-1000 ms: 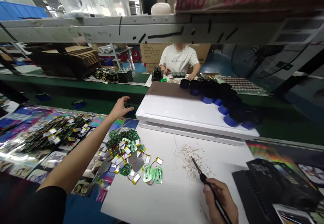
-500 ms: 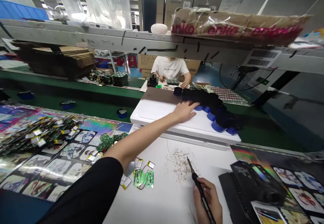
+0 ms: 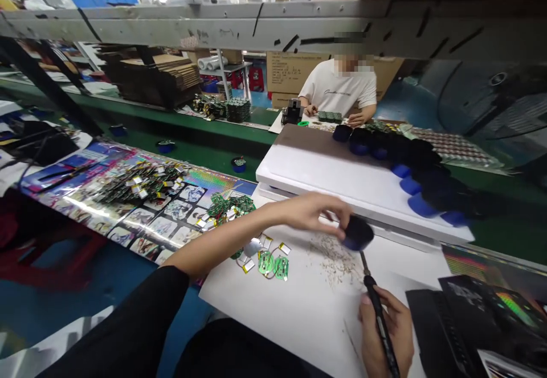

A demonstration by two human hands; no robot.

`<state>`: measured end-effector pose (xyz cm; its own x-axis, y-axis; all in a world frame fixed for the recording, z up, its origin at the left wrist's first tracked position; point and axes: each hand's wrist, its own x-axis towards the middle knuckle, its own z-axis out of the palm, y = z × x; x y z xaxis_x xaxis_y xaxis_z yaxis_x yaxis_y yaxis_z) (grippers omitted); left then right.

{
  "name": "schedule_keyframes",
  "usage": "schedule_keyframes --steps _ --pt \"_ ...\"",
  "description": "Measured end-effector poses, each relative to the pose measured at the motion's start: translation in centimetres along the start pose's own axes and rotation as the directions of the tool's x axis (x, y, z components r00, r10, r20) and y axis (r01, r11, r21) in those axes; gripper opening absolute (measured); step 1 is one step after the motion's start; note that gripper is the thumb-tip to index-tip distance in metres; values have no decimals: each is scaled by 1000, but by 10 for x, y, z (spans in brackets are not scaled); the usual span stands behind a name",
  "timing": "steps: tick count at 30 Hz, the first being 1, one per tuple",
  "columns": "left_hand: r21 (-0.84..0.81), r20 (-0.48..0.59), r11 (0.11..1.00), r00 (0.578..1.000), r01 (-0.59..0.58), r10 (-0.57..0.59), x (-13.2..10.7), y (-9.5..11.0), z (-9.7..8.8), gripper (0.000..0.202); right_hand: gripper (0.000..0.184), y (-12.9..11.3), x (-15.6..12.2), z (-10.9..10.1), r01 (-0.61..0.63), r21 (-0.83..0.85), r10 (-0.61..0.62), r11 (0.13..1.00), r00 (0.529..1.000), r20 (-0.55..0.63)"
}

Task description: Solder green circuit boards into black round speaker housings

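My left hand (image 3: 318, 213) pinches a round dark cup-like part (image 3: 358, 233), blue at its side, above the white work sheet. In my right hand (image 3: 387, 327) is a soldering iron (image 3: 378, 315), gripped like a pen, its tip pointing up close beneath the dark part; whether they touch I cannot tell. Beige scraps (image 3: 335, 261) lie scattered below. Left of them sit green circuit boards (image 3: 273, 265) wired to small silver battery cells (image 3: 284, 248). Several more black-and-blue round parts (image 3: 421, 204) stand in rows on the white foam slab (image 3: 307, 164).
A heap of boards with batteries (image 3: 141, 183) covers the picture-printed mat at left. Round parts (image 3: 239, 164) rest on the green belt (image 3: 205, 156). A black device (image 3: 482, 315) stands at right. A beam (image 3: 239, 25) crosses overhead. A co-worker (image 3: 339, 90) sits opposite.
My left hand has come back from the foam slab, now with a round dark part in its fingers. The view has swung left. My right hand still holds the soldering iron.
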<state>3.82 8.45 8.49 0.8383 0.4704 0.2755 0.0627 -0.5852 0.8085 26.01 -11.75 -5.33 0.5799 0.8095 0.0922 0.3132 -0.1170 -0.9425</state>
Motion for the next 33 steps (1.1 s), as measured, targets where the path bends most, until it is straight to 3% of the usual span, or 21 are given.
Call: schedule_keyframes --steps 2,4,8,10,12,15,17,19,22,24,27,33 --pt "33 141 999 990 8 -13 -42 5 21 15 61 -1 -1 1 12 26 -12 1000 1000 -7" --pt "127 184 991 981 32 -55 -74 3 45 15 61 -3 -4 4 36 89 -36 995 999 4" --pt "236 88 966 988 106 -130 -109 -2 77 16 54 -4 -6 4 100 98 -102 990 995 15" --pt "221 14 964 988 148 -155 -118 -1 72 21 48 -2 -5 2 148 36 -149 988 989 22" --pt "250 -83 940 972 232 -218 -126 -1 53 25 42 1 -5 0 196 6 -196 981 980 36" --pt "415 -217 818 916 399 -336 -137 -6 17 29 38 4 -4 -1 238 6 -239 971 971 30" --pt "495 -199 745 893 447 -404 -143 -12 3 28 37 4 -4 -1 256 13 -256 967 966 21" --pt "520 -111 738 891 429 -439 -146 -17 4 27 36 3 -6 1 268 29 -268 963 963 7" --pt "532 -18 767 911 357 -412 -144 -18 23 37 34 1 -8 2 266 84 -268 960 963 10" --pt "565 2 764 925 313 -381 -139 -15 39 47 31 0 -9 1 269 137 -280 953 958 68" --pt "611 71 752 929 247 -363 -130 -10 51 39 26 -2 -9 0 329 164 -351 930 927 131" --pt "508 149 814 903 280 -404 -111 -8 35 25 20 -7 -9 1 440 116 -453 891 880 140"
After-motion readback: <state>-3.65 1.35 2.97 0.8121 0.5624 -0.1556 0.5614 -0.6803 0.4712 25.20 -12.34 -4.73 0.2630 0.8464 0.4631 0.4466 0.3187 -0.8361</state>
